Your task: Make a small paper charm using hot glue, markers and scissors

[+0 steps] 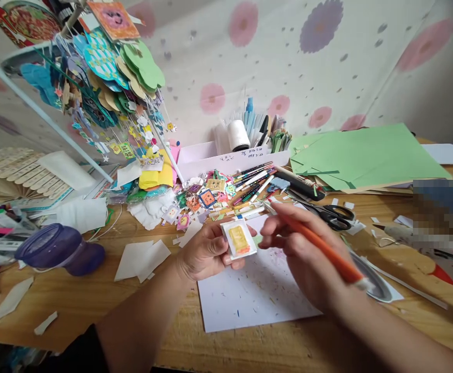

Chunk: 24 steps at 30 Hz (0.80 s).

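Here, small square yellow-painted paper card [238, 239] in left hand [205, 252], orange pen [323, 248] in right hand [307, 256]

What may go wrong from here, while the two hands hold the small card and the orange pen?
1. The left hand holds the card in the air, above the sheet; pen pressure may bend it or make it slip.
2. The pen in the right hand is close to the card, so a stray mark seems possible.
3. The scissors lie just behind the right hand; a wide move may knock them.
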Each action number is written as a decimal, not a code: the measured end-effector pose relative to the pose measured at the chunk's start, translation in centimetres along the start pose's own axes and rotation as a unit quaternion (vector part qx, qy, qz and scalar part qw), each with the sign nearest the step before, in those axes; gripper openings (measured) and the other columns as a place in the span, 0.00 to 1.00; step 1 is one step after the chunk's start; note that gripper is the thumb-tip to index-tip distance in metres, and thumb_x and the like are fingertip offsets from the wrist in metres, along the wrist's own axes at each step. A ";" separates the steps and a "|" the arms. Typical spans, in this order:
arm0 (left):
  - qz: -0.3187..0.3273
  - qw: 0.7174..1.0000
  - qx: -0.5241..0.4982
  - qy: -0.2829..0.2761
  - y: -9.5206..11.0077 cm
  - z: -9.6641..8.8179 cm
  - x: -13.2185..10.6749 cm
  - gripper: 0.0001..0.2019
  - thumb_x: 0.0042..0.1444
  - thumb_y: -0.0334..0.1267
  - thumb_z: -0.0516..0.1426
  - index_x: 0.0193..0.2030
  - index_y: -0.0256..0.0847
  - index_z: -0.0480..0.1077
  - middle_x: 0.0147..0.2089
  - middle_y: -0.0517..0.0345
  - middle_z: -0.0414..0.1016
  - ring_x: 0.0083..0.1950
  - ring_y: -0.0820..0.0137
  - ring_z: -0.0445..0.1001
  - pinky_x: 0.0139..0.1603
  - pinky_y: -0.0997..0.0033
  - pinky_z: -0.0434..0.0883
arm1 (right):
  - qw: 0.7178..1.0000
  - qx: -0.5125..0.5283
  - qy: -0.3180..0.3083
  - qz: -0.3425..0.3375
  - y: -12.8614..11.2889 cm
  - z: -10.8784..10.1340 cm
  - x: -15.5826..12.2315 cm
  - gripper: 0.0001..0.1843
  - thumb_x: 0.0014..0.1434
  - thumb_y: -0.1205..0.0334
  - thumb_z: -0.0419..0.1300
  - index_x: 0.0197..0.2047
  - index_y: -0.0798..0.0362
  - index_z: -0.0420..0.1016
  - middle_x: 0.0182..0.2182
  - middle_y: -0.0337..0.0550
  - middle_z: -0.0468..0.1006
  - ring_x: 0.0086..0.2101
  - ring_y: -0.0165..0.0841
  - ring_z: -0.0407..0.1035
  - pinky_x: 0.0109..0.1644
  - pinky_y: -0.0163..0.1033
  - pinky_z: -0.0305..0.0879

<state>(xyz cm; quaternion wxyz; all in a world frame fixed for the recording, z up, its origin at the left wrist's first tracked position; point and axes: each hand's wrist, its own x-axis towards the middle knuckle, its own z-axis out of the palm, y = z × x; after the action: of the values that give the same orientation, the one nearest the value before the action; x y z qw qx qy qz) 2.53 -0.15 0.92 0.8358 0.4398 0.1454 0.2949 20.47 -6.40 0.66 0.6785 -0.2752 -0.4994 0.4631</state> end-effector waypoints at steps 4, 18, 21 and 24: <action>-0.015 1.000 0.008 -0.008 0.0 -0.4 0.0 0.18 0.46 0.46 0.65 0.43 0.40 0.74 0.27 0.61 0.64 0.22 0.81 0.55 0.27 0.74 0.60 | 0.999 -0.007 0.004 -0.038 -1.1 -0.9 0.0 0.18 0.61 0.51 0.56 0.49 0.50 0.78 0.31 0.44 0.76 0.31 0.32 0.65 0.34 0.39 0.65; -0.084 0.992 0.091 -0.017 0.3 -1.2 -0.1 0.25 0.39 0.46 0.68 0.43 0.36 0.73 0.34 0.53 0.73 0.27 0.75 0.67 0.24 0.77 0.64 | 0.996 -0.045 0.046 0.055 -1.4 -0.6 0.1 0.09 0.49 0.56 0.68 0.25 0.48 0.72 0.16 0.35 0.69 0.20 0.32 0.63 0.27 0.40 0.62; -0.081 0.992 0.096 -0.023 0.3 -1.1 -0.1 0.25 0.39 0.47 0.68 0.43 0.35 0.73 0.35 0.52 0.73 0.27 0.75 0.67 0.24 0.76 0.64 | 0.995 -0.067 0.041 0.053 -1.3 -0.9 -0.1 0.08 0.50 0.57 0.67 0.26 0.47 0.72 0.17 0.36 0.70 0.21 0.32 0.63 0.26 0.40 0.61; -0.074 0.993 0.093 -0.027 0.3 -1.0 -0.1 0.25 0.40 0.48 0.67 0.43 0.34 0.73 0.32 0.53 0.72 0.25 0.77 0.64 0.23 0.76 0.62 | 0.995 -0.079 -0.005 0.055 -1.4 -1.4 -0.2 0.07 0.52 0.58 0.66 0.25 0.47 0.73 0.17 0.36 0.70 0.23 0.34 0.65 0.29 0.42 0.64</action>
<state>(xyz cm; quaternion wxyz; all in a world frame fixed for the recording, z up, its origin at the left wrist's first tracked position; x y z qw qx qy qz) 1.84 0.57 0.63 0.8145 0.5111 0.1821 0.2052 22.25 -7.06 1.25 0.6259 -0.3528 -0.5218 0.4599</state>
